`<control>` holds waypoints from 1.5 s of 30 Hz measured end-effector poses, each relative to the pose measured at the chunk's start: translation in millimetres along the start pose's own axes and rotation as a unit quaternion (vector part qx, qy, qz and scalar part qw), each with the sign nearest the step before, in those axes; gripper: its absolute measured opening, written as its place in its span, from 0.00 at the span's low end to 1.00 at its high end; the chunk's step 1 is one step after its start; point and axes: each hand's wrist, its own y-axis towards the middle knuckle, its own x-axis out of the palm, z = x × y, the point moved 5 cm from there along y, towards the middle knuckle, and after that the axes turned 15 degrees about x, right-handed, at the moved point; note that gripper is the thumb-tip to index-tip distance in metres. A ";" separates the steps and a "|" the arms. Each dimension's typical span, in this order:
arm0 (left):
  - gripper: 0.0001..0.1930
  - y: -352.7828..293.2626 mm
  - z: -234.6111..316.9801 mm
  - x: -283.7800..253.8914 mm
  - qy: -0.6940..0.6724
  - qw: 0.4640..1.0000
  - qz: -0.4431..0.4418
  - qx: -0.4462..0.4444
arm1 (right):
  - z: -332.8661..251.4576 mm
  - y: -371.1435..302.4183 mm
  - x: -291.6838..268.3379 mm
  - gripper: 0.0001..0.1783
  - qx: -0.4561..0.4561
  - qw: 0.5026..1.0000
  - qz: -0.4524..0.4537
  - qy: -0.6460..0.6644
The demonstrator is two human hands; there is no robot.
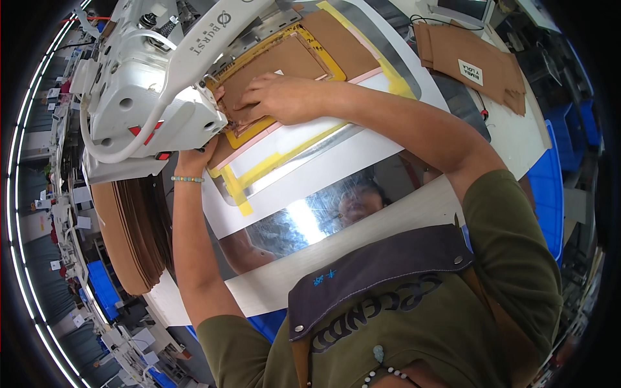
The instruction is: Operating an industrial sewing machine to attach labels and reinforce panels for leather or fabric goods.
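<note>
My right hand (284, 97) lies flat with its fingers stretched out on a brown panel (272, 61). Around that panel runs a yellow frame (336, 70), set on a larger brown sheet (346, 45). My left hand (199, 154) reaches in beside the white sewing machine (149, 97). The machine head hides most of its fingers, so whether they grip anything cannot be seen. Under the work is a white sheet (242, 223) with strips of yellow tape (398, 81) and a pale pink strip along the frame.
A stack of brown panels (129, 239) stands left of my left forearm. More brown pieces (475, 61) with a white label lie at the far right. A shiny metal plate (291, 226) covers the table's near side. Blue bins (546, 194) sit beyond the right edge.
</note>
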 end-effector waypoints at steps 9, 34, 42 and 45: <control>0.31 -6.8 -16.7 3.3 -0.556 0.793 0.171 -0.178 | -2.5 7.7 -0.1 0.29 -0.004 1.000 0.001 0.002; 0.13 -80.1 -10.8 -13.7 -0.156 0.905 0.155 -0.363 | 9.1 20.1 -4.5 0.27 0.079 0.995 -0.042 -0.031; 0.15 -102.9 49.3 -31.0 -0.195 0.920 0.187 -0.285 | -11.6 10.4 -10.8 0.25 0.032 0.999 -0.035 -0.004; 0.17 -96.7 80.5 -34.5 -0.194 0.929 0.169 -0.266 | -15.2 2.9 -13.1 0.25 0.019 0.999 -0.045 0.007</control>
